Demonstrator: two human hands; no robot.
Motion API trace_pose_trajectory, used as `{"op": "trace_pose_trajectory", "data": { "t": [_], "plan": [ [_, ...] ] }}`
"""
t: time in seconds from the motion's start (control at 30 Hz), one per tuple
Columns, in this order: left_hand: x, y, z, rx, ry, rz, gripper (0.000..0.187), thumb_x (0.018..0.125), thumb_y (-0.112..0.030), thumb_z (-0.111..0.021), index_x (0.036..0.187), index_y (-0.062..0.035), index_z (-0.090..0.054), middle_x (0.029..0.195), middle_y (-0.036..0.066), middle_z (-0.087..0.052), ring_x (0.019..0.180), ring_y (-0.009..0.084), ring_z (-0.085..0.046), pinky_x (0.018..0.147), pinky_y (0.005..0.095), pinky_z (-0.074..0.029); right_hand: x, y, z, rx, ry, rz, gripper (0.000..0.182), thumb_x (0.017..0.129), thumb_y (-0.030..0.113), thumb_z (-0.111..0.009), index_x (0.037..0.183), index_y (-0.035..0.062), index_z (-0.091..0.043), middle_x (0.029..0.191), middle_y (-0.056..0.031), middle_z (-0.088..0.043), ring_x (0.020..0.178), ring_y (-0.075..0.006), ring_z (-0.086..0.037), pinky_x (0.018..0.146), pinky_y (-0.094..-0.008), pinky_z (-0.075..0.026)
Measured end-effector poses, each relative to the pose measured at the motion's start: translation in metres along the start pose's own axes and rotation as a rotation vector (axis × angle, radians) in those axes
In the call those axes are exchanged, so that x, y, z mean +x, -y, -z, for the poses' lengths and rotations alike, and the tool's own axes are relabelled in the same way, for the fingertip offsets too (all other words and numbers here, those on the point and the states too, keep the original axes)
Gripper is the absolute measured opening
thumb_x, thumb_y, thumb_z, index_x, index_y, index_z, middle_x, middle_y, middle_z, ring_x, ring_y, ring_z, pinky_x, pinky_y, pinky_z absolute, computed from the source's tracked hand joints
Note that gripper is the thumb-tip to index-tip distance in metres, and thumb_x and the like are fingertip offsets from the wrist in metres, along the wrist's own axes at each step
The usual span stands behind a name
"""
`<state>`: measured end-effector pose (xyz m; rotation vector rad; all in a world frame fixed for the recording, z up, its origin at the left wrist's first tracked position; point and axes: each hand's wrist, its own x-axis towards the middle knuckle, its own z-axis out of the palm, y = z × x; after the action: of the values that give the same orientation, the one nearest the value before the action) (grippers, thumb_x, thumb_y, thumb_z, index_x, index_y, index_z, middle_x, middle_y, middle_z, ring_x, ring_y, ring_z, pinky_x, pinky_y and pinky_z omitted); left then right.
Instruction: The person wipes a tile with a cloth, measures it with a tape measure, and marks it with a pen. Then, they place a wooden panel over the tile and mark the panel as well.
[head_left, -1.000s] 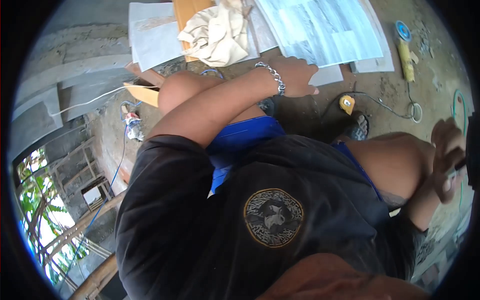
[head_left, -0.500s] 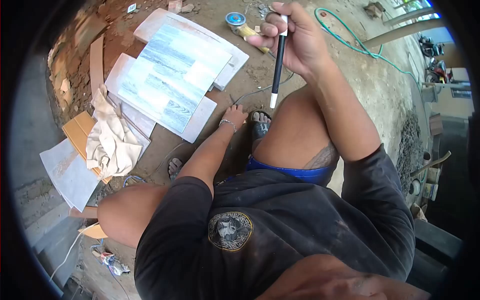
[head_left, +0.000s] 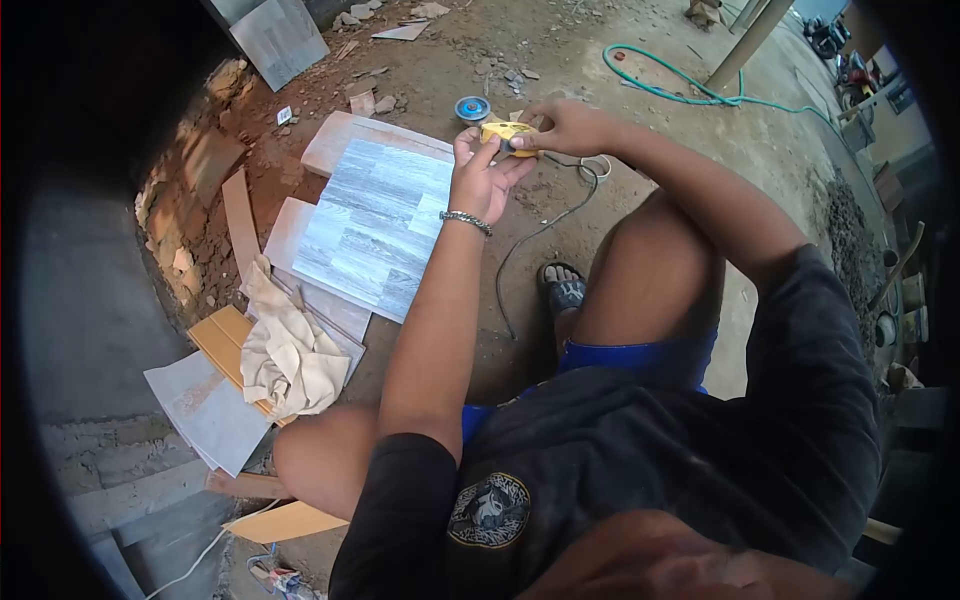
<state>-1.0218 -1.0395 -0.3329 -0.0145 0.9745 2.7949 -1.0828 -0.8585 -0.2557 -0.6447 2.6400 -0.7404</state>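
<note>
Both of my hands meet in front of me, above the far right corner of a wood-patterned tile (head_left: 375, 225). My left hand (head_left: 485, 185), with a chain bracelet at its wrist, closes round a small yellow tape measure (head_left: 507, 131) with a dark patch on its side. From the other side, the fingers of my right hand (head_left: 560, 128) grip the same tape measure. Just beyond them shows the blue disc of an angle grinder (head_left: 473, 108); its body is mostly hidden behind my hands. The black marker is not visible.
Under the patterned tile lie more tiles (head_left: 322, 152). A cream cloth (head_left: 290, 350) rests on an orange-brown plank (head_left: 222, 340) at the left. A dark cable (head_left: 535, 235) runs over the ground, a white ring-shaped item (head_left: 596, 168) near it. A green hose (head_left: 665, 88) curls farther back.
My left hand has come up from the ground by my foot and now holds the tape measure. My right hand has lowered to meet it, the marker no longer showing. The camera view has shifted.
</note>
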Motion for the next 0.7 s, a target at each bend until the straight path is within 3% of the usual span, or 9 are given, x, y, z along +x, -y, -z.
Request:
{"op": "trace_pose_trajectory", "data": {
  "t": [0.03, 0.17, 0.27, 0.3, 0.33, 0.4, 0.57, 0.63, 0.7],
  "plan": [
    [-0.005, -0.014, 0.002, -0.015, -0.005, -0.023, 0.035, 0.101, -0.008, -0.053, 0.127, -0.0087, -0.031, 0.127, 0.024, -0.051, 0.110, 0.0449, -0.063, 0.095, 0.0567, -0.056, 0.009, 0.008, -0.003, -0.043, -0.004, 0.108, 0.076, 0.081, 0.065, -0.071, 0.120, 0.0007, -0.065, 0.083, -0.0144, -0.072, 0.075, -0.0247, -0.068, 0.065, -0.0371, -0.052],
    [-0.028, -0.036, 0.037, 0.008, -0.125, -0.022, 0.042, 0.099, -0.010, -0.059, 0.126, -0.0042, -0.029, 0.128, 0.027, -0.050, 0.112, 0.0462, -0.063, 0.096, 0.0584, -0.055, 0.044, 0.040, -0.017, -0.053, 0.148, 0.297, 0.064, 0.080, 0.060, -0.074, 0.108, 0.0022, -0.067, 0.081, -0.0110, -0.068, 0.076, -0.0246, -0.063, 0.064, -0.0371, -0.049],
    [-0.048, -0.033, 0.072, 0.019, -0.165, -0.011, 0.037, 0.099, -0.015, -0.060, 0.122, -0.0004, -0.034, 0.127, 0.025, -0.053, 0.112, 0.0442, -0.063, 0.094, 0.0557, -0.056, 0.080, 0.046, -0.055, -0.068, 0.395, 0.201, 0.062, 0.077, 0.058, -0.075, 0.103, 0.0026, -0.067, 0.085, -0.0120, -0.068, 0.082, -0.0254, -0.063, 0.068, -0.0389, -0.048],
    [-0.056, -0.031, 0.083, 0.011, -0.187, 0.027, 0.037, 0.102, -0.024, -0.058, 0.121, 0.0018, -0.040, 0.124, 0.023, -0.056, 0.116, 0.0410, -0.062, 0.091, 0.0521, -0.058, 0.087, 0.050, -0.063, -0.063, 0.480, 0.161, 0.059, 0.071, 0.061, -0.076, 0.094, 0.0068, -0.067, 0.081, -0.0049, -0.062, 0.070, -0.0200, -0.058, 0.054, -0.0341, -0.044],
    [-0.062, -0.030, 0.095, 0.010, -0.209, 0.019, 0.037, 0.102, -0.024, -0.058, 0.121, 0.0018, -0.040, 0.124, 0.023, -0.056, 0.116, 0.0410, -0.062, 0.091, 0.0521, -0.058, 0.095, 0.053, -0.067, -0.059, 0.498, 0.175, 0.059, 0.071, 0.061, -0.076, 0.094, 0.0068, -0.067, 0.081, -0.0049, -0.062, 0.070, -0.0200, -0.058, 0.054, -0.0341, -0.044],
    [-0.080, -0.018, 0.122, 0.266, -0.448, 0.009, 0.042, 0.104, -0.034, -0.053, 0.123, 0.0025, -0.045, 0.122, 0.021, -0.059, 0.119, 0.0378, -0.061, 0.096, 0.0524, -0.054, 0.117, 0.046, -0.079, -0.231, 0.570, 0.200, 0.058, 0.069, 0.061, -0.076, 0.092, 0.0082, -0.067, 0.079, -0.0048, -0.062, 0.071, -0.0196, -0.058, 0.056, -0.0347, -0.045],
    [-0.159, 0.026, 0.301, 0.642, -0.973, 0.166, 0.044, 0.099, -0.046, -0.060, 0.112, -0.0038, -0.058, 0.098, 0.007, -0.066, 0.081, 0.0170, -0.065, 0.064, 0.0317, -0.053, 0.183, -0.016, -0.102, -0.530, 0.448, 0.224, 0.062, 0.061, 0.051, -0.079, 0.101, 0.0037, -0.070, 0.093, -0.0146, -0.071, 0.087, -0.0308, -0.067, 0.073, -0.0429, -0.052],
    [-0.200, 0.034, 0.338, 0.841, -1.092, 0.306, 0.042, 0.094, -0.043, -0.069, 0.092, -0.0012, -0.063, 0.078, 0.005, -0.067, 0.064, 0.0129, -0.062, 0.059, 0.0295, -0.052, 0.197, -0.047, -0.116, -0.579, 0.372, 0.208, 0.060, 0.062, 0.043, -0.078, 0.109, 0.0057, -0.069, 0.100, -0.0174, -0.072, 0.095, -0.0341, -0.069, 0.079, -0.0444, -0.054],
    [-0.214, 0.041, 0.349, 0.884, -1.077, 0.403, 0.044, 0.093, -0.047, -0.069, 0.094, -0.0028, -0.065, 0.079, 0.003, -0.067, 0.066, 0.0118, -0.062, 0.058, 0.0288, -0.050, 0.201, -0.066, -0.127, -0.581, 0.368, 0.201, 0.059, 0.064, 0.039, -0.077, 0.112, 0.0074, -0.068, 0.102, -0.0177, -0.072, 0.098, -0.0348, -0.068, 0.081, -0.0448, -0.055]
  ]
}}
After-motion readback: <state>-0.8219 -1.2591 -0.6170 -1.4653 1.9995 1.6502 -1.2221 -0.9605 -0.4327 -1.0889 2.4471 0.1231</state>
